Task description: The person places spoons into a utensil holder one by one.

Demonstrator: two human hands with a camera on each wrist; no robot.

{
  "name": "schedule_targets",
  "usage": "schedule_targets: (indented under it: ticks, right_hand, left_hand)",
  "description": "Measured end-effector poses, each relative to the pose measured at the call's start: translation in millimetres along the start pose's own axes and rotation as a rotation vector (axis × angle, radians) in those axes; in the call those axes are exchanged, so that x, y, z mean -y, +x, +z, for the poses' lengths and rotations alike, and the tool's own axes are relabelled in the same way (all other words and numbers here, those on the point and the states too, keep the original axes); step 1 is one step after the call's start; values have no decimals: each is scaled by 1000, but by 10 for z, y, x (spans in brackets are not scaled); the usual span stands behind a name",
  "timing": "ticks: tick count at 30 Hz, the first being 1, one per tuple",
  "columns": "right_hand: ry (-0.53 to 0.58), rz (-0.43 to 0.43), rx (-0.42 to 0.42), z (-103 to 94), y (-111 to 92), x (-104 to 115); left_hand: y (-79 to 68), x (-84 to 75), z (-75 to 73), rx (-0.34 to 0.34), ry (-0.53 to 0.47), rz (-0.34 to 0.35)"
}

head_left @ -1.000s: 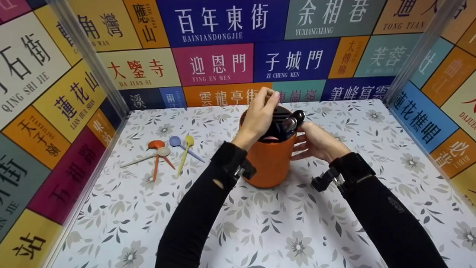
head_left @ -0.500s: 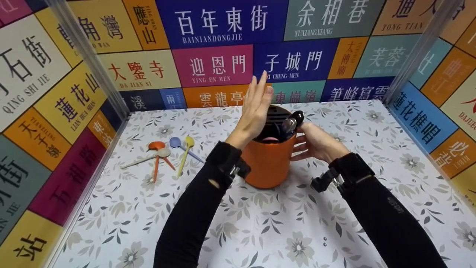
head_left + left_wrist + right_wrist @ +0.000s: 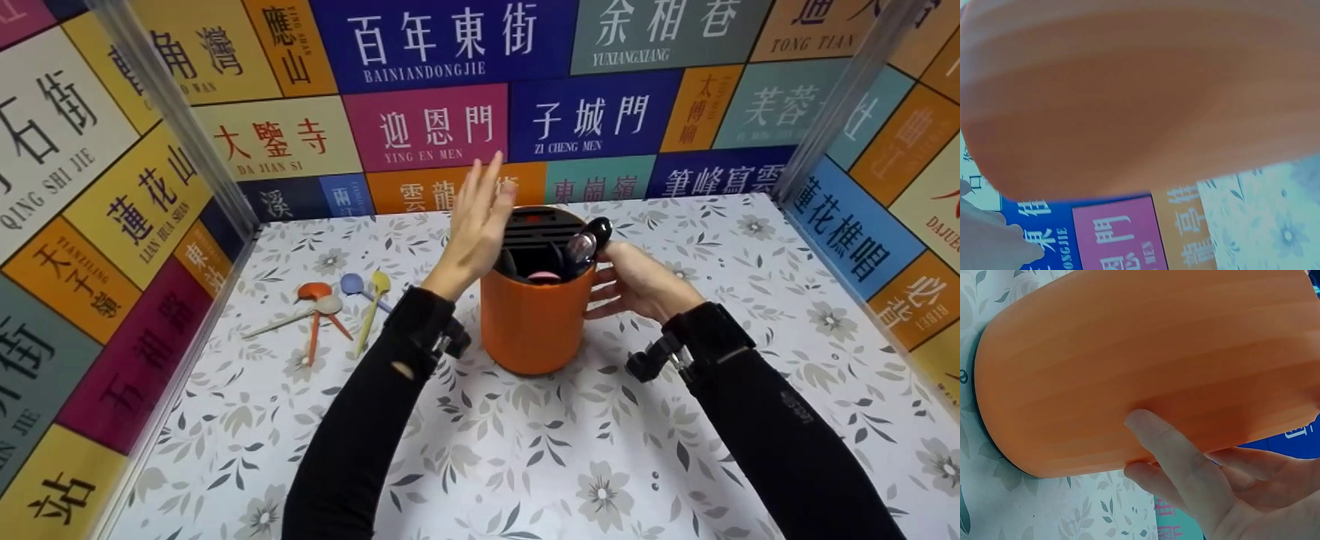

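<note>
An orange utensil holder (image 3: 534, 322) with a black slotted insert (image 3: 551, 232) stands upright on the table. A dark spoon (image 3: 600, 229) and a shiny spoon (image 3: 580, 247) lean at its right rim; something pink (image 3: 544, 277) shows inside. My left hand (image 3: 474, 234) is raised at the holder's left rim, fingers straight and holding nothing; in the left wrist view the holder hides most of the scene. The right hand (image 3: 641, 281) rests its extended fingertips against the holder's right side, as the fingers (image 3: 1171, 447) in the right wrist view show. Its thumb is hard to see.
Left of the holder lie several small spoons: orange (image 3: 314, 291), grey (image 3: 328, 304), blue (image 3: 352, 283) and yellow (image 3: 381, 282), some with crossed handles. Walls of coloured sign panels (image 3: 435, 124) border the floral tabletop (image 3: 495, 457) at the back and sides.
My left hand has risen off the holder's top, straightened its fingers and moved left, uncovering more of the black insert. The right hand has stayed at the holder's side.
</note>
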State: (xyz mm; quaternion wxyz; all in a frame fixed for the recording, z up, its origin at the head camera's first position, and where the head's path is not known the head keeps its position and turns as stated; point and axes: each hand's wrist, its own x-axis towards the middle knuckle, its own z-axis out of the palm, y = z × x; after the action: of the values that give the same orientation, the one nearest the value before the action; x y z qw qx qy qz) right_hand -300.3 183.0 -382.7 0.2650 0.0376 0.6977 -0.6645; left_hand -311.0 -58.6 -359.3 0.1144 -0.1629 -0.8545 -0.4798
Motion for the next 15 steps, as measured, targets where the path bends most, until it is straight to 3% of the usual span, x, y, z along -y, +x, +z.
schedule_targets:
  ticks: [9,15]
  right_hand:
    - [-15,0,2,9,11,19]
    - [-4,3,2,0,6,11]
  left_hand:
    - [-80,329,-213,-29,27,-81]
    - [-161,647,-329,-42,110,-138]
